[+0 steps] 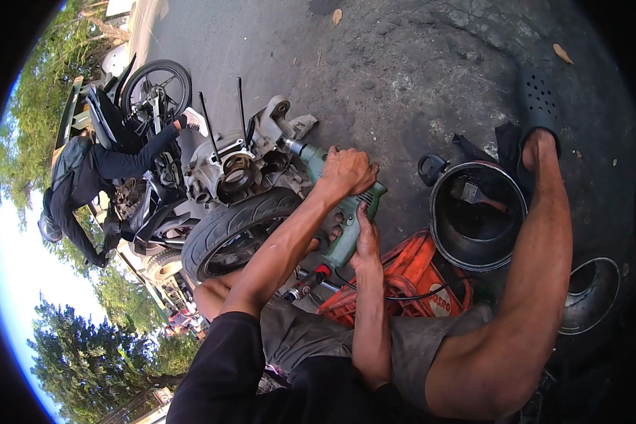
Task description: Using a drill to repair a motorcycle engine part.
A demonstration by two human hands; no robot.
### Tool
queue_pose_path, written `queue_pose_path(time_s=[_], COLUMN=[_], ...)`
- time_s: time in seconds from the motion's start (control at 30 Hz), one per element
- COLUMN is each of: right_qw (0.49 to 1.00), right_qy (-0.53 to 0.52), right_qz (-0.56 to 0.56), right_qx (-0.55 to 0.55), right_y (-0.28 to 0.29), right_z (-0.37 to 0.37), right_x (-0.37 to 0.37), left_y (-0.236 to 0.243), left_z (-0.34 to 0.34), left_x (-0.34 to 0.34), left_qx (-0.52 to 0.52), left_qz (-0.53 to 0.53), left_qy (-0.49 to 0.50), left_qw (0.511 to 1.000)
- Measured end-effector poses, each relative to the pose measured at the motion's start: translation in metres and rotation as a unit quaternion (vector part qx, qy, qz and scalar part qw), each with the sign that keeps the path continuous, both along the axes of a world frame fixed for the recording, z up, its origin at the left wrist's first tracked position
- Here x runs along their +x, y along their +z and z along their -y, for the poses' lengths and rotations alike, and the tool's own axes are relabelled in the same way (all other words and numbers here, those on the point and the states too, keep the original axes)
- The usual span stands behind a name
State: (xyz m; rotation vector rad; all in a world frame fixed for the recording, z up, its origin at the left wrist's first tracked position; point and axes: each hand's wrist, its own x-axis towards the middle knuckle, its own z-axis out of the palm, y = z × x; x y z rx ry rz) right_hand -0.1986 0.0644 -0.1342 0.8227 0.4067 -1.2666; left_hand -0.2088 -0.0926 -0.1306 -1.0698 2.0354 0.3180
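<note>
Both my hands hold a green power drill (340, 249). My left hand (348, 172) is closed over the drill's body, behind its chuck. Further down, my right hand (364, 244) is wrapped round the drill's lower part. The chuck (294, 146) points at a grey metal engine casing (226, 169) with two long studs standing out of it; whether a bit is inside the casing is hidden. A tire (237, 222) lies right beside the casing, below it in the picture. Close to my right forearm is an orange-red plastic crate (410, 275), with a black cord across it.
A round metal pan (438, 237) holding a brush (493, 203) and dark liquid stands by my right leg. Another metal bowl (611, 283) lies at the right. To the left, a person in dark clothes (71, 187) is at a motorcycle (155, 106). Dark asphalt (403, 78) spreads beyond.
</note>
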Motion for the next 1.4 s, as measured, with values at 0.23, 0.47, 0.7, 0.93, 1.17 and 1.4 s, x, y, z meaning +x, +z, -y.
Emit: queue_pose_path(time_s=[0.23, 0.47, 0.7, 0.93, 1.17, 1.4], right_qw=[1.000, 1.000, 0.999, 0.998, 0.998, 1.000], right_qy=[-0.011, 0.021, 0.036, 0.041, 0.042, 0.013], right_qz=[0.024, 0.019, -0.022, -0.031, -0.033, -0.012], right_qx=[0.001, -0.003, -0.024, -0.029, -0.024, -0.019], right_y=[-0.003, -0.009, -0.011, -0.017, -0.015, -0.004], right_z=[-0.003, -0.010, -0.016, -0.022, -0.019, -0.007], right_x=[0.001, -0.020, -0.035, -0.040, -0.035, -0.017], left_y=[0.001, -0.002, 0.006, 0.002, 0.001, 0.004], left_z=[-0.002, -0.007, -0.010, -0.016, -0.014, -0.004], left_x=[-0.007, -0.016, -0.029, -0.032, -0.026, -0.017], left_qx=[0.015, -0.001, 0.009, 0.001, -0.010, 0.007], left_qz=[0.021, 0.004, -0.014, -0.021, -0.033, -0.002], left_qy=[0.001, -0.020, 0.039, 0.052, 0.039, 0.028], left_qw=[1.000, 1.000, 0.999, 0.998, 0.999, 1.000])
